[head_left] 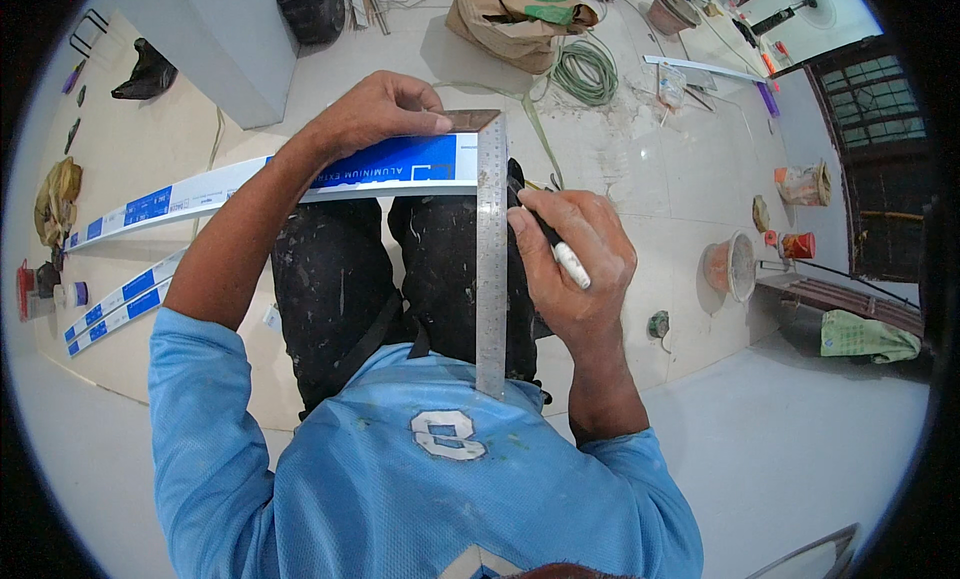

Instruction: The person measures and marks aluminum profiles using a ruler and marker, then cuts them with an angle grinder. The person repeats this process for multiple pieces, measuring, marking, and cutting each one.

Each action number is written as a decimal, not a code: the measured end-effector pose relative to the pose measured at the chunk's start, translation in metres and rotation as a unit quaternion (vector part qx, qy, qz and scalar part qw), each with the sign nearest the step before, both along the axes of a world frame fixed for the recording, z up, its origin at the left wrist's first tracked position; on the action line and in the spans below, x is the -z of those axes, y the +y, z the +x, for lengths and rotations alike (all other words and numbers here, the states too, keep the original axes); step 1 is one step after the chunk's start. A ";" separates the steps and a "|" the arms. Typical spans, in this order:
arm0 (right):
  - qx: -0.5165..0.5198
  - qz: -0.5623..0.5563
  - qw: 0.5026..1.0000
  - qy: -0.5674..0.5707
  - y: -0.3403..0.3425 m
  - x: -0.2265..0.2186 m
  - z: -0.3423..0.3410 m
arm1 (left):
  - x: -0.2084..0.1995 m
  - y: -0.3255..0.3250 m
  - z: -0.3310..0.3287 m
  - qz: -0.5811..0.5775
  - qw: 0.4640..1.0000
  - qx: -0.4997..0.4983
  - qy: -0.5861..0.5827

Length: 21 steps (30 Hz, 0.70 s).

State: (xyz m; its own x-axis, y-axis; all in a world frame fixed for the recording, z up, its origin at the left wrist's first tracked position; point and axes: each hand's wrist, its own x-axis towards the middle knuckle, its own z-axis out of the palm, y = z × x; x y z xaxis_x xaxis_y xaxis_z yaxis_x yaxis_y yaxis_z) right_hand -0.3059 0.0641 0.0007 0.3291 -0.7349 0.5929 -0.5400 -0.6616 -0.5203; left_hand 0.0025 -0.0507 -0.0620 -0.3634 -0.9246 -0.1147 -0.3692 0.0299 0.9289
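Note:
A long aluminium profile (pixel 410 163) with blue and white film lies across my knees and reaches away to the left. Over its right end sits a metal try square (pixel 491 269), its stock along the profile's far edge and its ruled blade pointing back to my blue shirt. My left hand (pixel 385 109) is closed on the stock, thumb pressed on it. In my right hand (pixel 597 259) is a black and white marker pen (pixel 570 263), tip end close to the blade's right edge. The fingers partly hide where the tip touches.
More film-covered profiles (pixel 125 301) lie on the tiled floor at left. A pillar (pixel 215 49) stands at far left. Beyond my knees are a brown sack (pixel 510 29) and a coiled green hose (pixel 584 74). Buckets, including one tipped orange-rimmed tub (pixel 740 264), are at right.

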 end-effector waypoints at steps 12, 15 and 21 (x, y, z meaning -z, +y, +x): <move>0.063 0.073 0.994 0.048 0.031 -0.001 -0.011 | -0.005 0.001 -0.001 -0.005 1.000 -0.007 -0.020; 0.062 0.210 0.975 0.043 0.029 0.016 -0.001 | -0.001 0.001 -0.001 0.019 1.000 0.001 0.015; 0.069 0.320 0.931 -0.158 0.018 0.034 -0.005 | -0.012 0.005 0.002 0.014 0.999 -0.044 -0.012</move>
State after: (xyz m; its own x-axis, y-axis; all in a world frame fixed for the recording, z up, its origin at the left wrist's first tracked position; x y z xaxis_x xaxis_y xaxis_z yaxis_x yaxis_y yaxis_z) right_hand -0.3110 0.0821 -0.0331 0.0882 -0.9937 0.0688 -0.3507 -0.0956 -0.9316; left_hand 0.0050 -0.0459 -0.0504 -0.2775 -0.9491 -0.1492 -0.3912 -0.0302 0.9198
